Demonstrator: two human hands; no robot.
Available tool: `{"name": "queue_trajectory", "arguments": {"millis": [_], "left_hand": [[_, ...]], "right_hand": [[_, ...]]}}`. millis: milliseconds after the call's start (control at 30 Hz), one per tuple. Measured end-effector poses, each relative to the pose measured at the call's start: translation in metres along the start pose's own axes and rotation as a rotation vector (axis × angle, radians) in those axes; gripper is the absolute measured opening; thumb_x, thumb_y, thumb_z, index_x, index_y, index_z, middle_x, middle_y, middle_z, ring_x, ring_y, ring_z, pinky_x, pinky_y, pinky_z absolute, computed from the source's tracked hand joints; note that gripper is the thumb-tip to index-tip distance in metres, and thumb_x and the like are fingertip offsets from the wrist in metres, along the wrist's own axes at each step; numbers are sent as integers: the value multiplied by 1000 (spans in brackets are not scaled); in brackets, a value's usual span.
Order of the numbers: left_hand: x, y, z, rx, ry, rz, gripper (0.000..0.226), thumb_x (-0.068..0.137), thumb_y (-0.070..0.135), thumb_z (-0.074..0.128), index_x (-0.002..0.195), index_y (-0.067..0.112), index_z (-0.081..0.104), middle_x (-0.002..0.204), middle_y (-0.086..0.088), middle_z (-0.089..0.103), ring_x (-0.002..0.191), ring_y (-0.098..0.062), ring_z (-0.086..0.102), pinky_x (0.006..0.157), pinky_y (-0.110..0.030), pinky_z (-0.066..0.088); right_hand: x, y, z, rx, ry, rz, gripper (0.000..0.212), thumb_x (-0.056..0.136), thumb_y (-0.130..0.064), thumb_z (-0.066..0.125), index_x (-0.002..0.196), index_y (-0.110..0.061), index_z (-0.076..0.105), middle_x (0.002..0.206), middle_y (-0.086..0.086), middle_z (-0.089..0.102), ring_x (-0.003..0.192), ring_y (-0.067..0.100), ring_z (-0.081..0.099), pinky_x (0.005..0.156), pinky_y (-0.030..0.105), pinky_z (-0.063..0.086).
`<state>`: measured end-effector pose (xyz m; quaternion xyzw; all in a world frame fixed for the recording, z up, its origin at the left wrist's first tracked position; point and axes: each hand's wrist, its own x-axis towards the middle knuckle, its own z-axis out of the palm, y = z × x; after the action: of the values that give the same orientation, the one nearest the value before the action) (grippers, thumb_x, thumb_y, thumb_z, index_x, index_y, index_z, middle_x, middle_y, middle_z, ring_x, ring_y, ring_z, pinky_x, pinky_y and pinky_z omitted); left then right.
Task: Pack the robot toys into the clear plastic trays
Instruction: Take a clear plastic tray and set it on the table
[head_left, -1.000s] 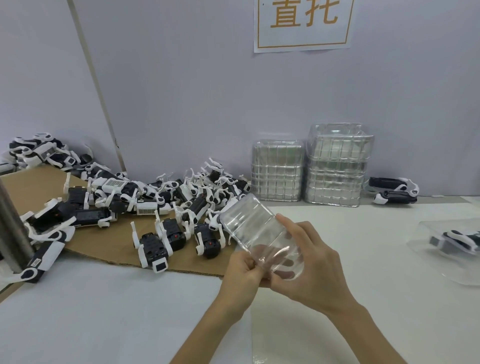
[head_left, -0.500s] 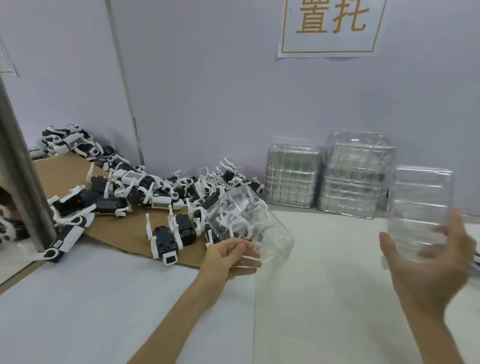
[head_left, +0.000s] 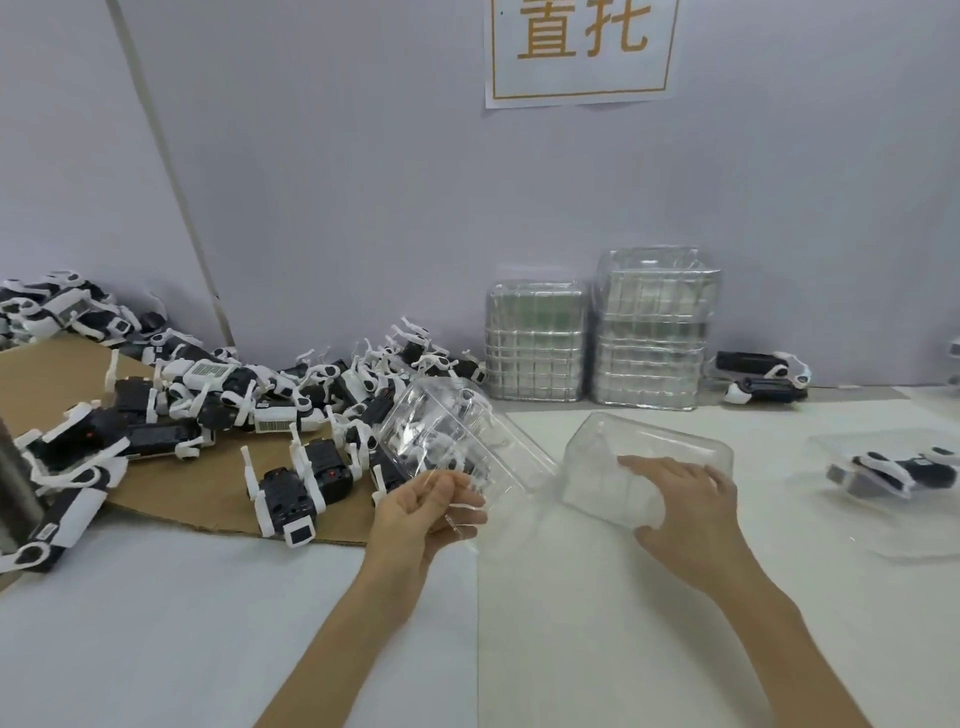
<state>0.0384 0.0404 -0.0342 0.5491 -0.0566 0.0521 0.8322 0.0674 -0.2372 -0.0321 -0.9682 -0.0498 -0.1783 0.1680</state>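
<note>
We stand at a white tabletop (head_left: 208, 623) set against a pale lilac wall (head_left: 337, 182), where a paper sign (head_left: 582, 49) with orange characters hangs. Along the left edge, a brown cardboard sheet (head_left: 52, 374) carries a heap of black-and-white robot toys (head_left: 249, 395). Two stacks of clear plastic trays (head_left: 597, 348) rest at the back edge, touching the wall. Our left hand (head_left: 415, 514) pinches the near rim of a tilted clear tray (head_left: 457, 436) raised off the surface, just beside the heap. Our right hand (head_left: 685, 499), fingers spread, presses on a second tray (head_left: 649, 447) lying near the tabletop's middle. Toward the right edge, a packed toy (head_left: 893, 473) sits in another tray.
</note>
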Motion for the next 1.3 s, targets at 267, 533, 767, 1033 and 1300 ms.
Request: {"name": "queue_trajectory", "arguments": {"millis": [267, 533, 767, 1033, 1300], "left_hand": [[-2, 5, 2, -43, -8, 27, 20, 87, 26, 62, 84, 12, 76, 82, -13, 74, 69, -21, 72, 56, -24, 54], [-7, 3, 7, 42, -39, 65, 22, 86, 26, 62, 88, 5, 70, 79, -14, 72, 66, -23, 71, 56, -23, 53], [-21, -9, 26, 310, -198, 110, 15, 89, 23, 70, 76, 19, 77, 72, -11, 74, 62, -23, 72, 59, -22, 52], [-21, -9, 29, 313, -187, 70, 16, 92, 24, 65, 84, 22, 78, 83, -12, 76, 76, -27, 75, 66, -27, 58], [-17, -8, 26, 305, -116, 56, 11, 96, 8, 62, 95, 9, 73, 91, -10, 77, 89, -24, 74, 70, -26, 57]], "right_hand": [[-4, 1, -13, 276, 253, 204, 22, 79, -23, 72, 69, -39, 61, 71, -21, 66, 75, 15, 64, 79, 34, 44], [-11, -27, -8, 719, 260, -38, 20, 90, -10, 68, 87, -30, 71, 93, -16, 73, 96, 11, 67, 88, 24, 47], [-32, -75, -2, 797, 55, -311, 27, 74, -50, 73, 89, -29, 65, 77, -11, 67, 81, 13, 64, 82, 15, 42], [-31, -73, 6, 814, 126, -283, 24, 78, -18, 84, 83, -29, 63, 78, -8, 69, 73, 14, 65, 70, 16, 49], [-29, -71, 5, 779, 225, -268, 28, 79, -6, 81, 93, -27, 68, 90, -19, 70, 81, 6, 69, 74, 11, 43]]}}
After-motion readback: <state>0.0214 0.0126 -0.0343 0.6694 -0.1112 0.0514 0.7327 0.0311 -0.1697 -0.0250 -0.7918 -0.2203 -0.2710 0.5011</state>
